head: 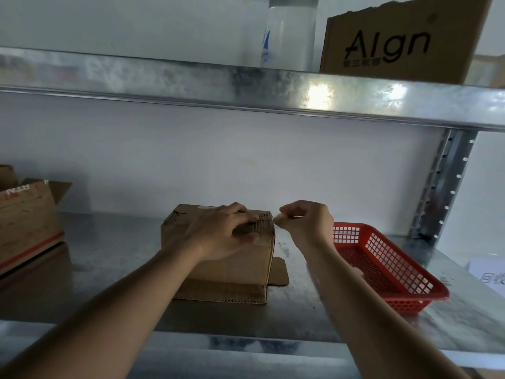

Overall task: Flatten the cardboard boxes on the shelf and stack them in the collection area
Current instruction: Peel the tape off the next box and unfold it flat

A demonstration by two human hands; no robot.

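Two bare forearms reach in from the near edge over a galvanised metal shelf (109,269), dull grey, mottled and faintly reflective. On that shelf, in the middle, sits a small brown cardboard box (232,266), still standing square, with one flap spread flat toward the viewer and a small rounded tab poking out at its right foot. The fluted edge of the corrugated board shows along the front flap.

The left hand (218,231) lies over the top of the box, fingers curled and pressing down near its right top edge. The right hand (306,222) hovers just beside the box's top right corner, fingers closed in a pinch on something thin and pale; it looks like a strip of tape being peeled, though it is too small to be sure.

To do this step well, I would judge the left hand should keep the box pinned while the right draws the strip low and steady along the seam, so the soft board does not tear and the flaps come free to fold.

Just right of the box lies a red plastic basket (393,272), shallow, with grid walls. At far left stands a larger open carton (27,222) with red tape. On the upper shelf stand a clear bottle (289,36) and a torn-topped printed box (396,42).
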